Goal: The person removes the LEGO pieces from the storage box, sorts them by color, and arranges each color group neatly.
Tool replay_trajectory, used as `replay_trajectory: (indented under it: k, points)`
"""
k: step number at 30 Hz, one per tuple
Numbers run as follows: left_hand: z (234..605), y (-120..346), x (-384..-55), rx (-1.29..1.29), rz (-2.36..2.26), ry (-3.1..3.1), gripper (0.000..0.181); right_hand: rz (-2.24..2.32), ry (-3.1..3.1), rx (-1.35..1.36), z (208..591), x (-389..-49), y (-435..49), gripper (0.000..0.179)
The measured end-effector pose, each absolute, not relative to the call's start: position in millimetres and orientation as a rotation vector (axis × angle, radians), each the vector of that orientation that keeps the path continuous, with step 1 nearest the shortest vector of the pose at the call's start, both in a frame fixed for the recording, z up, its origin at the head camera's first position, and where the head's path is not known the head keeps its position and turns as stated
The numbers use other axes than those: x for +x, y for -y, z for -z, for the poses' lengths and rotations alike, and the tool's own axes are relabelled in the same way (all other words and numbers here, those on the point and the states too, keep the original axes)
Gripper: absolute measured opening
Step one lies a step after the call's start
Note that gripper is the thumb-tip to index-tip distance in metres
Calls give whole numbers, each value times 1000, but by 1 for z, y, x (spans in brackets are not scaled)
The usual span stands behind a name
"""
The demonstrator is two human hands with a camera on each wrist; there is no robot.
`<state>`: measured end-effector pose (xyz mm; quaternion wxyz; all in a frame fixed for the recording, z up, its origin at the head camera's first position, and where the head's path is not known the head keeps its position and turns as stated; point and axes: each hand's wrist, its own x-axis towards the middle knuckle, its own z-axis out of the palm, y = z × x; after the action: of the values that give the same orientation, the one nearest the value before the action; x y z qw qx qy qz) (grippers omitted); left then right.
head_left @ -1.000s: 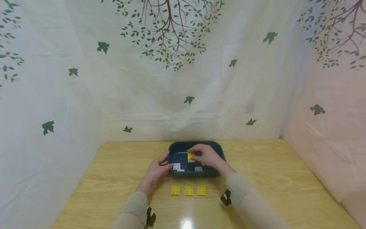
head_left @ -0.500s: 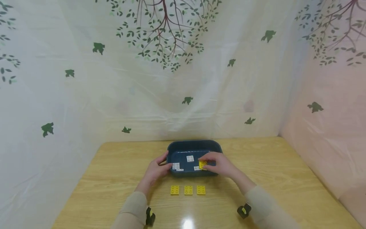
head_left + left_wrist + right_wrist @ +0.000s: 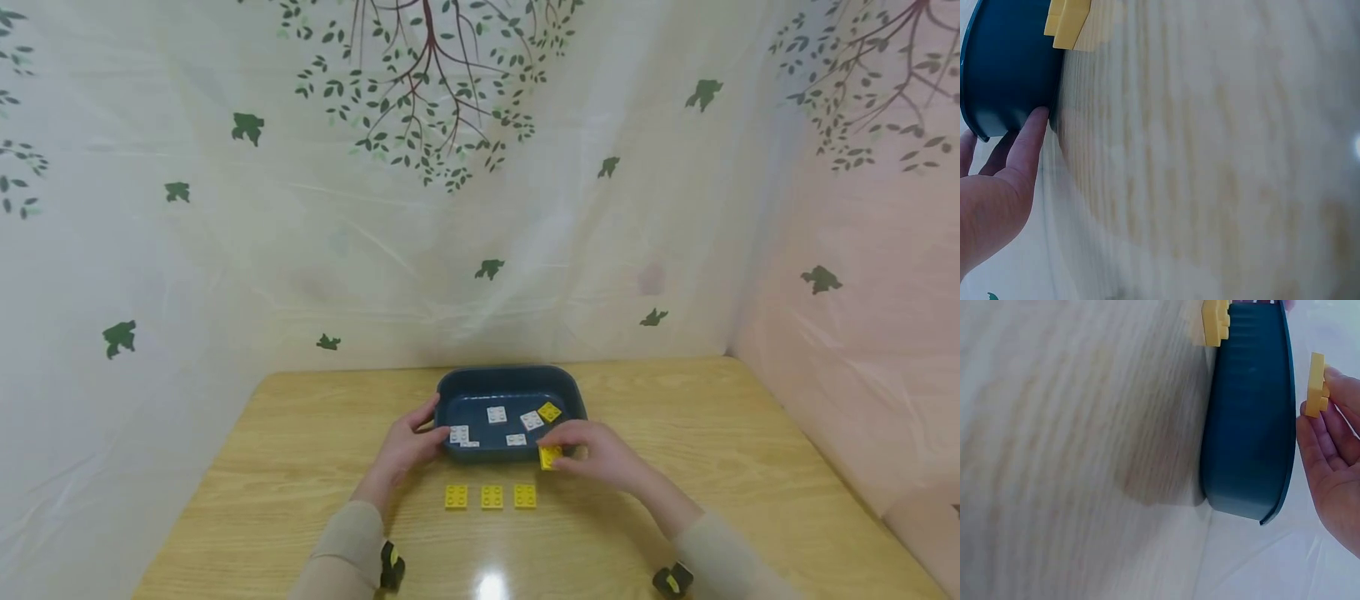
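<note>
White glare on the table (image 3: 615, 533).

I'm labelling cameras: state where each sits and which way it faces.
Head: on head, facing forward and down at tray; left hand, right hand, sleeves show.
Left wrist: on that wrist, facing tray's outside; left hand shows.
Right wrist: on that wrist, facing tray and held brick; right hand, bit of left hand show.
Wrist views share tray and table.

Bricks (image 3: 492, 497) and tray (image 3: 510, 380) look plastic, the wood-grained table (image 3: 300, 458) glossy.
</note>
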<state>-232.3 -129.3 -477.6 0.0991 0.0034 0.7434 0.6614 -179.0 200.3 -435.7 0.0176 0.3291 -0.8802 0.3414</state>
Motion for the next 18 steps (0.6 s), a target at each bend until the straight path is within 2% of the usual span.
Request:
replay_trajectory:
  k: [6, 18]
  points:
    - [477, 132, -240, 13, -1931, -2190, 66, -1054, 2737, 1052, 441, -171, -201, 25]
    - [474, 131, -232, -17, -1914, -2204, 65, -1092, 2827, 1067, 460, -164, -208, 23]
